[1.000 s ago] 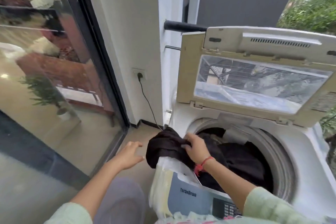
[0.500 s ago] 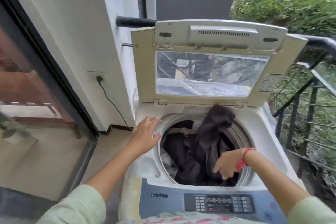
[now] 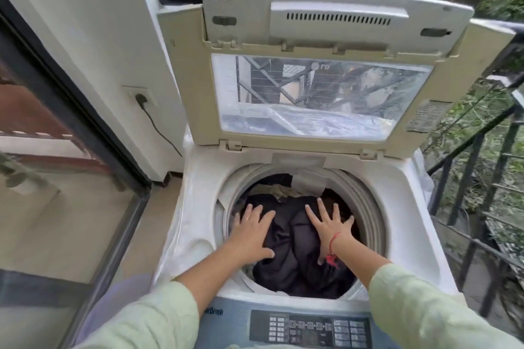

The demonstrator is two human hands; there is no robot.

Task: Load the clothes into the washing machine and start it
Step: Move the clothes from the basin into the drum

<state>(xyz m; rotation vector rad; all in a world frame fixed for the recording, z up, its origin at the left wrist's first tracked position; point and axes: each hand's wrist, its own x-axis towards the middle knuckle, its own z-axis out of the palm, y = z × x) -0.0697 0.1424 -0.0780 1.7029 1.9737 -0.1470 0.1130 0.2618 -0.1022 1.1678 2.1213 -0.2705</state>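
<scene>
My left hand (image 3: pixel 253 231) lies flat and spread on the dark clothes (image 3: pixel 295 252) inside the drum, fingers splayed, closed on nothing; my grip here is only a press of the palm. My right hand (image 3: pixel 330 224) does the same on the other side of the heap, fingers wide apart, a red thread (image 3: pixel 331 246) around the wrist, and it too has hold of nothing. Both palms rest on the top of the load, near each other with a fold of black fabric between them.

The cloth looks soft and limp. It creases under my hands and I judge it will give rather than resist, light enough piece by piece but bulky as a heap. It looks dry, so it should not slip; to shift a piece I would pinch a fold or bunch a handful, since there is no firm edge to take.

The clothes fill the drum (image 3: pixel 365 207) close to its rim, with a paler olive piece (image 3: pixel 279 193) showing at the back. Around that is the white top of the washing machine (image 3: pixel 198 178), its lid (image 3: pixel 326 71) standing open and upright behind. The control panel (image 3: pixel 309 330) sits nearest me, below my forearms, untouched. The plug (image 3: pixel 141 99) is in the wall socket to the left.
</scene>
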